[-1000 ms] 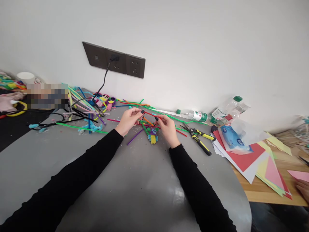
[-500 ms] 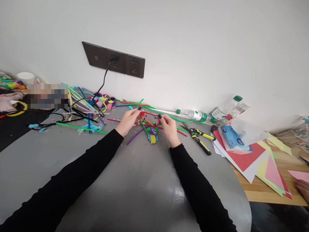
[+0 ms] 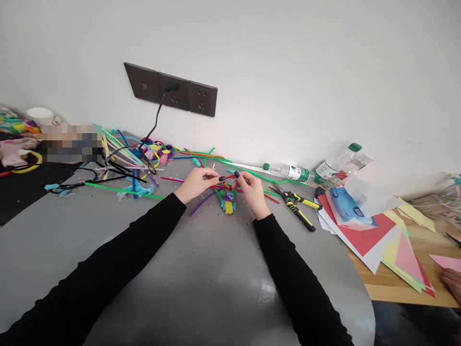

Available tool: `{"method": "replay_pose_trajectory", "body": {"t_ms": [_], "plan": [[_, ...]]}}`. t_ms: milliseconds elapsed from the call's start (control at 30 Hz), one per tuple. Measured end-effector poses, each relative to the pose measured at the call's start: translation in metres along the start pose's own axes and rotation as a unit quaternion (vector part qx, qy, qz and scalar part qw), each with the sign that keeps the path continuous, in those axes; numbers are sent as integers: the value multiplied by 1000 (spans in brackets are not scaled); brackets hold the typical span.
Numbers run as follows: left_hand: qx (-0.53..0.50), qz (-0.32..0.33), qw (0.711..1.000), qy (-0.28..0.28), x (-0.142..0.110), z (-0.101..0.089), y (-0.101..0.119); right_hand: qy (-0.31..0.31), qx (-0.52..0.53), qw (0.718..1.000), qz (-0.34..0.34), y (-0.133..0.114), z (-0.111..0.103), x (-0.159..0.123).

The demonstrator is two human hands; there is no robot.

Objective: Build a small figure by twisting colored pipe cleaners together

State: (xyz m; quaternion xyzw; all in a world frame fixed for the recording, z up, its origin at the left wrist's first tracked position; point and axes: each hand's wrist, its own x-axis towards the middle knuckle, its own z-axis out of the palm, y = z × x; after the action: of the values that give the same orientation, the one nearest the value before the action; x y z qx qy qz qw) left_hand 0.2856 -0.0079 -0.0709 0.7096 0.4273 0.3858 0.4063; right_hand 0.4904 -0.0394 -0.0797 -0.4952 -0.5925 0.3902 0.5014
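Note:
Between my two hands a short red pipe cleaner [image 3: 228, 177] is stretched. My left hand [image 3: 199, 183] pinches its left end between thumb and fingers, where a bit of red shows under the fingers. At its other end, the thumb and forefinger of my right hand [image 3: 251, 190] are closed on it. Just below the hands, a small pipe-cleaner figure [image 3: 228, 204] in yellow, blue and purple lies on the grey table [image 3: 216, 264]. A purple pipe cleaner [image 3: 200, 204] and several green and red ones lie around it.
Yellow-and-black pliers [image 3: 297, 207] lie right of my hands. Water bottles [image 3: 293, 172] rest along the wall. A tissue pack [image 3: 348, 204] sits on coloured paper [image 3: 382, 230]. Pipe cleaners and a black cable [image 3: 155, 117] crowd the left. Another person's hand [image 3: 452, 282] shows far right.
My left hand has shifted right and its fingertips have come closer to my right hand. The red pipe cleaner's exposed stretch between them is shorter. My right hand has hardly moved.

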Motion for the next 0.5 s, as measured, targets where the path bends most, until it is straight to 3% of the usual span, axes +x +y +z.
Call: {"method": "replay_pose_trajectory", "body": {"t_ms": [500], "plan": [[-123, -65, 990, -27, -3, 3, 5, -2, -13, 1000, -18, 4, -3, 1]]}}
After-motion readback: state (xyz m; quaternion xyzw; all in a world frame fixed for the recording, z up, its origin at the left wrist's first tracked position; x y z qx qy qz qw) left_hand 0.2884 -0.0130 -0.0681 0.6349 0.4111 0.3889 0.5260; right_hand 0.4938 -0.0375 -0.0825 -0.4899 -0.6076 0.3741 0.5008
